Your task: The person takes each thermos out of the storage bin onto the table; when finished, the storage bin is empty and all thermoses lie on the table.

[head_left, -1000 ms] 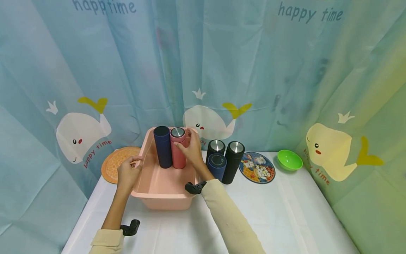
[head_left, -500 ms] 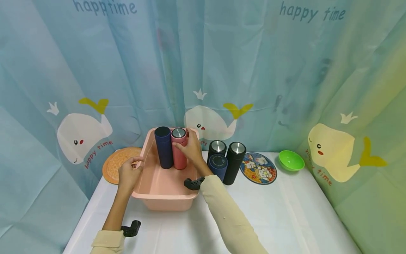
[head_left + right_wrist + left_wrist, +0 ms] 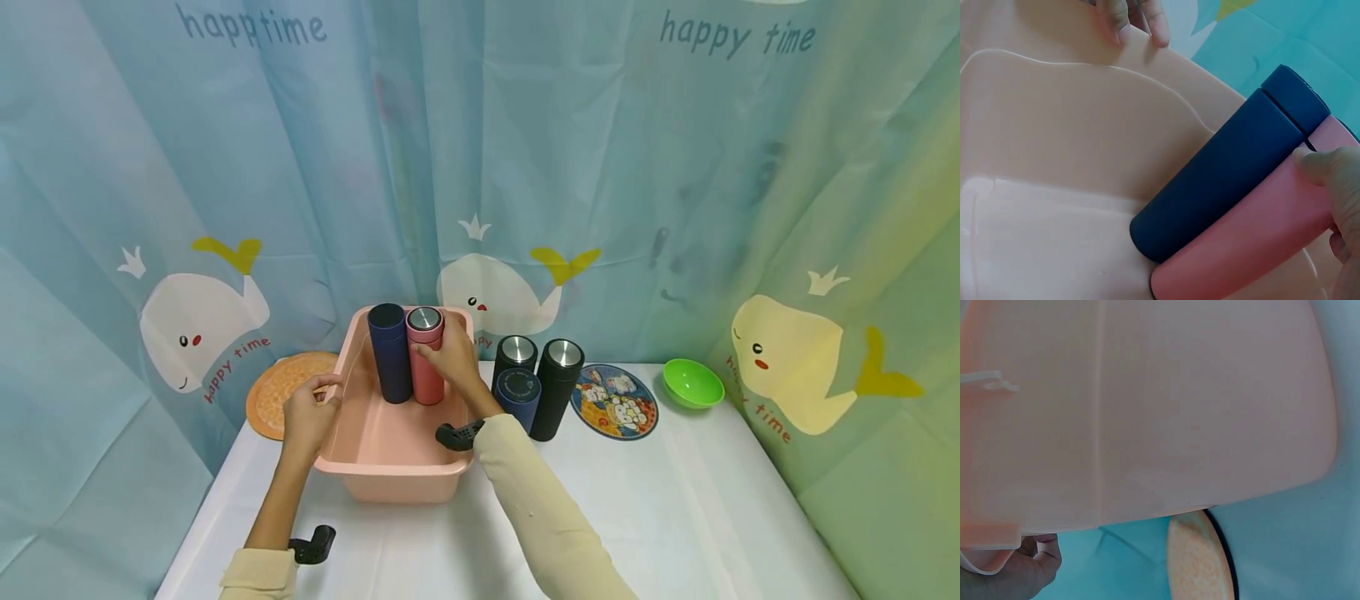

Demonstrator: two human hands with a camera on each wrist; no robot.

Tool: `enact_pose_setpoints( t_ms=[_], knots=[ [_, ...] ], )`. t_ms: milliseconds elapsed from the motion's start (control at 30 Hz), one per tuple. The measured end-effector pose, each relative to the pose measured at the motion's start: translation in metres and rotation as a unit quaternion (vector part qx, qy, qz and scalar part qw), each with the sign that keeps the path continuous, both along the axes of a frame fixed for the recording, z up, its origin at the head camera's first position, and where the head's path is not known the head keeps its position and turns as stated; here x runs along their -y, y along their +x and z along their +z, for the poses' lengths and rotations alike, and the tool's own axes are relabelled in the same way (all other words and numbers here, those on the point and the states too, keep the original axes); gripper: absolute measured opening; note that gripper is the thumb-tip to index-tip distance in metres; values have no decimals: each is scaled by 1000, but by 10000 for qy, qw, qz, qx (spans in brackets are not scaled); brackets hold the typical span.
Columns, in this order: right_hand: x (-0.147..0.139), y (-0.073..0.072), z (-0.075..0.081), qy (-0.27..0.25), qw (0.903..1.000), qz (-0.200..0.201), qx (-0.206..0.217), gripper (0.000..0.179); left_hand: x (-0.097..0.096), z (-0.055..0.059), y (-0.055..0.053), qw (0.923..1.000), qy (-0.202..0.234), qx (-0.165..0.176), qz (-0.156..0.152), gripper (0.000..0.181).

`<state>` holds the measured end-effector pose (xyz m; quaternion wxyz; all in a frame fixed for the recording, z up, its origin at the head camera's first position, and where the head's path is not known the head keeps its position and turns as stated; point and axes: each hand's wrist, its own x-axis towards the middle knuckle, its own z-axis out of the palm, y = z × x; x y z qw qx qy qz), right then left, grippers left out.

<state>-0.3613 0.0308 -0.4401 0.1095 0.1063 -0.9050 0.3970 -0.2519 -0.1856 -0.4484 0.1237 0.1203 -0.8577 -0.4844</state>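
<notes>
change: next to none in the past second | right hand (image 3: 456, 354) still clamped on pink cylindrical metal-topped bottle (image 3: 427, 377), standing in peach rectangular plastic basin (image 3: 397, 488) beside navy cylindrical bottle (image 3: 392, 367) | left hand (image 3: 306, 421) gripping rim | seems seated, unreleased

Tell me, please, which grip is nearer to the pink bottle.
Right. The right grip holds the pink bottle by its upper part; the left grip is apart from it, at the left rim of the peach tub.
</notes>
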Motion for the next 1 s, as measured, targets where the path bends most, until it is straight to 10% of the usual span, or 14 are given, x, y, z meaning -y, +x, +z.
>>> enact_pose_setpoints(
  t_ms=[1000],
  knots=[
    [0, 3, -1, -132, 9998, -139, 35, 75, 0, 0, 0, 10000, -29, -56, -5, 30]
  ],
)
